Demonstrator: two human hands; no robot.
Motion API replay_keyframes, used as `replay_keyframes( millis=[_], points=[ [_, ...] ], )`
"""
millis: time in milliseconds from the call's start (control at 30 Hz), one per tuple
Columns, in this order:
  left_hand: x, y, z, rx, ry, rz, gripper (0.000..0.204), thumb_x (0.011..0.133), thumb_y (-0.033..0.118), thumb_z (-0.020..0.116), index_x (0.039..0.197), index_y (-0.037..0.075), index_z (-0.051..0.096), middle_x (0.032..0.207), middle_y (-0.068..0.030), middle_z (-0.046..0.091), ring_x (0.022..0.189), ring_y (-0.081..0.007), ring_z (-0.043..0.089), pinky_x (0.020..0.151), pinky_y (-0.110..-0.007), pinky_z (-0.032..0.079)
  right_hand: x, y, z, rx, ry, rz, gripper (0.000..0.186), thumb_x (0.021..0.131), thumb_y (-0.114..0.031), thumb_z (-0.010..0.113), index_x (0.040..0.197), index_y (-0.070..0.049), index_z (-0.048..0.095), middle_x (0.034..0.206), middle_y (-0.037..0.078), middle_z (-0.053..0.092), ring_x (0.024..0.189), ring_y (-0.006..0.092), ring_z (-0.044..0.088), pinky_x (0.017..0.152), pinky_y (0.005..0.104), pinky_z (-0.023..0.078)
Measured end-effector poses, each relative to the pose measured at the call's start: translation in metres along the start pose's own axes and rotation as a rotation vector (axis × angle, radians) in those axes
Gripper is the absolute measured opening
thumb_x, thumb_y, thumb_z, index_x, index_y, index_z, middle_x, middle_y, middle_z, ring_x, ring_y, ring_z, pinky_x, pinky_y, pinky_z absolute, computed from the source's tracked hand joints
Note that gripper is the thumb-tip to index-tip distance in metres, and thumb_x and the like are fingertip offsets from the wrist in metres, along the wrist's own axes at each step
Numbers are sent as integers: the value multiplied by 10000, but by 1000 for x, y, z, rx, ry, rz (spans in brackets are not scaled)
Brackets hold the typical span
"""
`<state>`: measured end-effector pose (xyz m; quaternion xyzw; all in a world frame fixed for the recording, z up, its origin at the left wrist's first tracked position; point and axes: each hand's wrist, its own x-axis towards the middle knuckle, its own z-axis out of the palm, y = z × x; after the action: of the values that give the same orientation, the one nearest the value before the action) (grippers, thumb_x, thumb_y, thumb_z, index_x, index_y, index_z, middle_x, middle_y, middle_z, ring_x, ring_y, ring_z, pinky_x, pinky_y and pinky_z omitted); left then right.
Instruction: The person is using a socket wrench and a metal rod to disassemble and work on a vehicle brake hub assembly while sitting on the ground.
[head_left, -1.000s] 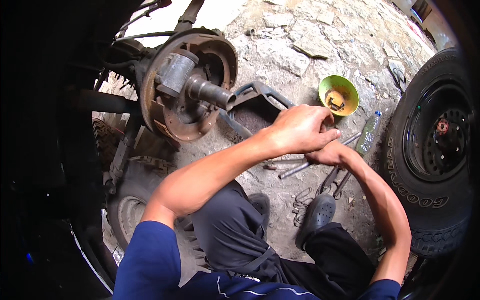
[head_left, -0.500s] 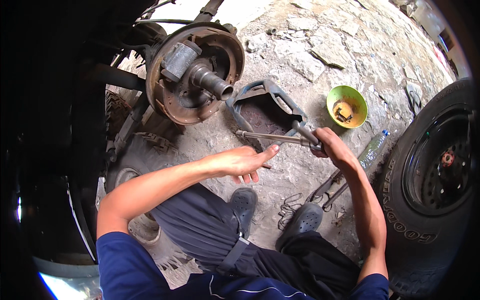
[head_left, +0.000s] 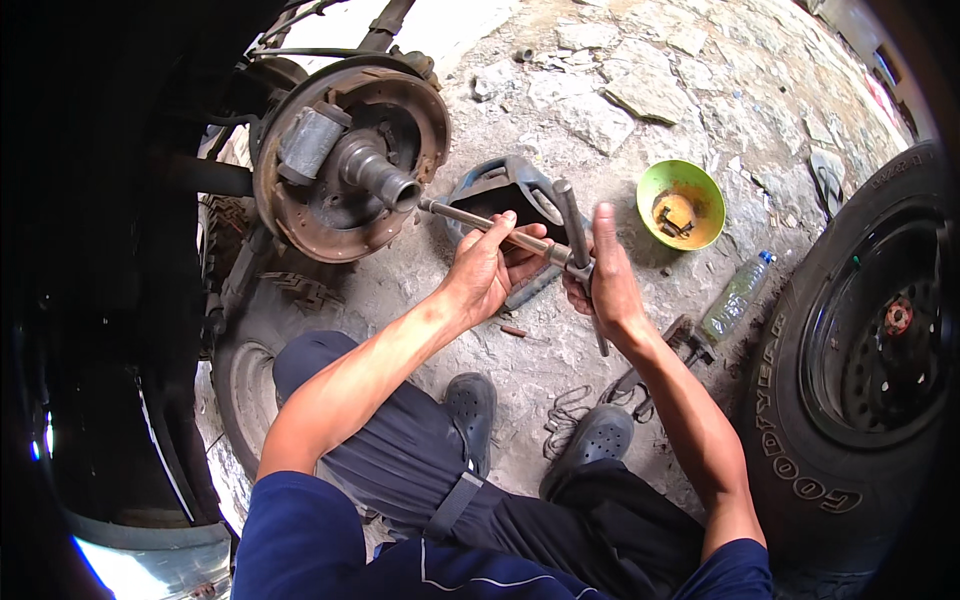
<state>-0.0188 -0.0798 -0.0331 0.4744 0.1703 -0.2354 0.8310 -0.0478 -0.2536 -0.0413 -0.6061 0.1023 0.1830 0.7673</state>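
Observation:
My left hand (head_left: 478,278) is closed around the long steel shaft of a T-handle wrench (head_left: 572,222). At the crossbar end, my right hand (head_left: 615,285) is closed on the wrench by its joint, thumb pointing up. The thin tip of the shaft points left, close to the hollow end of a spindle (head_left: 378,180); whether they touch I cannot tell. Around the spindle sits a rusty round backing plate (head_left: 425,120) with a grey cylinder (head_left: 313,143) on it. Below the wrench stands a cut-open blue plastic container (head_left: 512,170), partly hidden by my hands.
A green bowl (head_left: 648,190) holding small dark parts stands on the rough stone ground. Beside it lie a clear plastic bottle (head_left: 737,298) and dark tools (head_left: 685,340). A large wheel (head_left: 800,400) stands at right; a tyre (head_left: 238,390) lies left of my legs.
My left hand has gone from open beside the wrench to closed around its shaft. The right hand has shifted slightly left, and the crossbar now stands more upright. The view has turned a little.

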Motion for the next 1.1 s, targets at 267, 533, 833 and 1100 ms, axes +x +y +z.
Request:
replay_keyframes(
  millis=[267,533,833,1100],
  points=[
    [2,-5,12,152,-48,7,311,974,337,474,1026,31,458,982,-128,619,909,-213,653,803,-351,584,-2,27,-15,-28,-104,-548,516,872,-419,623,1162,6,596,946,78,633,801,121,570,641,273,459],
    [2,-11,17,427,-114,113,275,970,318,500,1129,114,405,1077,-78,601,985,-160,619,768,-310,549,-14,17,-22,408,-98,-161,456,863,-202,571,1243,48,534,752,82,600,389,55,388,346,198,292],
    [0,24,5,587,-169,235,421,965,208,526,1317,37,371,1106,-91,603,980,-156,619,781,-300,522,-6,10,-4,704,-162,-49,530,870,-306,479,1302,0,462,822,71,558,381,71,307,339,215,273],
    [-5,46,0,657,-179,283,614,947,266,557,1429,41,250,1115,-94,599,979,-150,610,802,-300,488,5,-2,9,727,-192,-82,530,883,-296,470,1308,20,439,829,70,568,382,70,315,338,216,274]
  ],
)
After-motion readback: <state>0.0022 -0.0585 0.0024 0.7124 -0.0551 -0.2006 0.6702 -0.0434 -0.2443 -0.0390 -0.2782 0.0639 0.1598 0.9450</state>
